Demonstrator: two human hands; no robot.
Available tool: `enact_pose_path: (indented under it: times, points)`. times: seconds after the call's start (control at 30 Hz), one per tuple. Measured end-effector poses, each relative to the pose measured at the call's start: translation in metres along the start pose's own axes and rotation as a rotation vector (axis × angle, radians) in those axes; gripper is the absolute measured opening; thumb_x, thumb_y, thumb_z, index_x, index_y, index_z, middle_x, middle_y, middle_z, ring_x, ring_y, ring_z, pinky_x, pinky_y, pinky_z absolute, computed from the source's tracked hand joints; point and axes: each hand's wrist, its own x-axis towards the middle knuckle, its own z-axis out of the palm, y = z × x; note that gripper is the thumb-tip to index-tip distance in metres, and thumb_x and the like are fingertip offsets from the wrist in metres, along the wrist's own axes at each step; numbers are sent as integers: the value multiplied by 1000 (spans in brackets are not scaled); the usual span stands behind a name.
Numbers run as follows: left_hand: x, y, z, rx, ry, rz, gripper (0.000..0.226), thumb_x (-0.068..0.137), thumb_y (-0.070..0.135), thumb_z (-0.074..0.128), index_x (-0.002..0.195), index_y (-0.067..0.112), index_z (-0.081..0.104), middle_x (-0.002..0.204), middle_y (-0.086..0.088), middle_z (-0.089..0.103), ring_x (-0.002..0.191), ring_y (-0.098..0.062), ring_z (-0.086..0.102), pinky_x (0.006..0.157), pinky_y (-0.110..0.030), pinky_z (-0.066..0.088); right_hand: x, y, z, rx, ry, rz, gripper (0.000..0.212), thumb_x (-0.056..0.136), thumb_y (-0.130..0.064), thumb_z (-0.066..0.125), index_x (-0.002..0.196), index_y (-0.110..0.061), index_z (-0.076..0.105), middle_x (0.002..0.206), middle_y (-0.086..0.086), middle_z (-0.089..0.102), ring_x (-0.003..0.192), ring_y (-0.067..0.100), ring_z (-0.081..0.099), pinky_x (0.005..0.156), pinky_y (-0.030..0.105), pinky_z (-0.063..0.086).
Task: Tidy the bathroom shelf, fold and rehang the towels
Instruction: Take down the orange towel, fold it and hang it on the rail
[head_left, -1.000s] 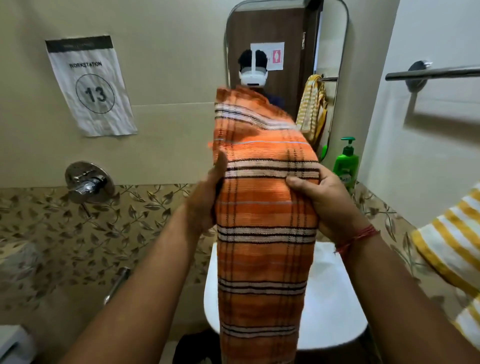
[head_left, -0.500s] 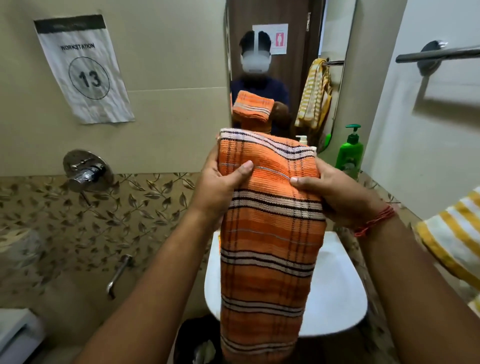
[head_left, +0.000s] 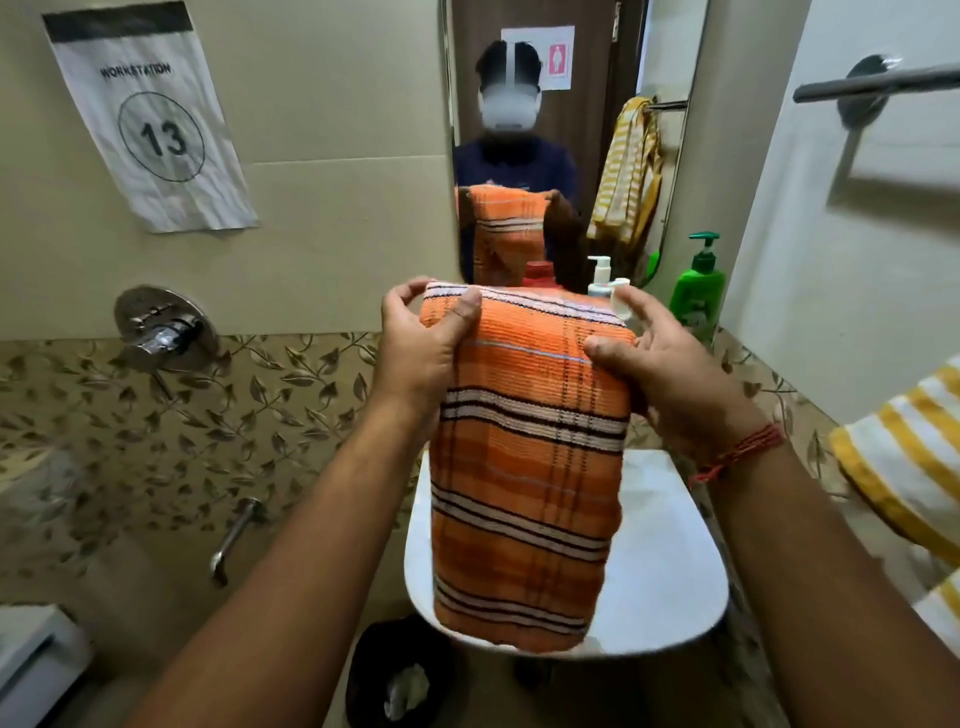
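Head view, towel-folding stage. The orange striped towel (head_left: 524, 467), already doubled into a long narrow band, hung in front of the person above the white washbasin (head_left: 670, 587). The left hand (head_left: 415, 353) gripped the upper left corner of the fold, thumb on the near face and fingers curled over the top edge. The right hand (head_left: 670, 374) held the upper right side, thumb pressed on the near face and fingers wrapped behind the cloth. The lower end of the towel hung free, just over the near rim of the basin.

Progress, as judged from this view: the orange towel appeared partly folded but not yet rehung, and the towel bar (head_left: 878, 83) at the upper right carried nothing. A yellow striped towel (head_left: 904, 462) hung at the near right edge; whether it was folded could not be told. Beyond the towel, a green pump bottle (head_left: 696, 291), a white pump bottle (head_left: 600, 273) and a red-capped container (head_left: 540, 273) stood below the mirror (head_left: 670, 130); the shelf itself was hidden, so its tidiness could not be judged.
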Motion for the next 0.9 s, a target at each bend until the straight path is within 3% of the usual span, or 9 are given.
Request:
enact_pose_path:
  times: [0.07,0.13,0.23,0.33,0.47,0.6,0.7,0.77,0.9]
  points:
    - [0,6,-1,89,-66,-33,62,92,34,70,143,20,38,123,-11,60,93,-17,70,69,-26,57,3,-2,5,-40,112,-47,74,90,-13,67,150,-31,29,131,15,51,100,28,72,81,43,60]
    - [1,8,-11,164,-245,-121,69,91,42,68,149,29,33,130,-11,56,104,-25,69,75,-33,58,7,-7,7,-25,204,-82,65,93,-16,66,148,-28,34,140,16,44,99,26,71,77,39,61]
    - [5,10,-26,277,-382,-183,85,80,34,80,150,35,32,128,-11,57,108,-30,68,83,-36,58,9,-9,3,46,147,-69,64,91,-10,67,145,-23,37,136,21,52,100,29,72,78,41,60]
    - [12,10,-25,242,-193,-133,77,85,25,78,147,36,34,131,-19,57,108,-31,68,85,-42,60,7,-12,0,81,69,-93,66,88,6,63,143,-20,38,128,18,60,106,30,69,80,41,59]
    - [15,9,-16,255,18,5,68,91,28,72,148,30,35,127,-3,56,109,-21,65,85,-39,58,11,-18,10,-20,125,-152,64,86,11,63,139,-20,44,129,14,58,114,28,64,87,45,59]
    - [18,20,-15,273,-57,36,66,93,17,66,148,34,35,134,-7,49,111,-23,59,75,-34,56,15,-15,22,-103,124,-257,67,90,6,60,147,-21,38,136,10,54,122,24,59,95,46,55]
    - [23,27,-22,400,-139,64,76,90,1,66,150,34,35,140,-7,47,120,-25,56,88,-40,58,15,-21,21,-152,19,-243,80,89,8,61,153,-26,27,137,0,51,122,17,56,94,37,56]
    - [25,29,-24,451,-112,114,68,90,2,68,147,28,42,132,-6,54,119,-25,59,92,-43,59,15,-24,20,-245,22,-258,81,88,10,62,152,-26,27,130,0,54,115,16,61,90,32,58]
    - [24,33,-17,535,-14,221,51,91,14,71,139,21,53,112,4,61,109,-18,64,93,-41,59,23,-24,20,-460,180,-331,69,88,3,66,145,-25,40,118,2,63,109,18,65,88,42,59]
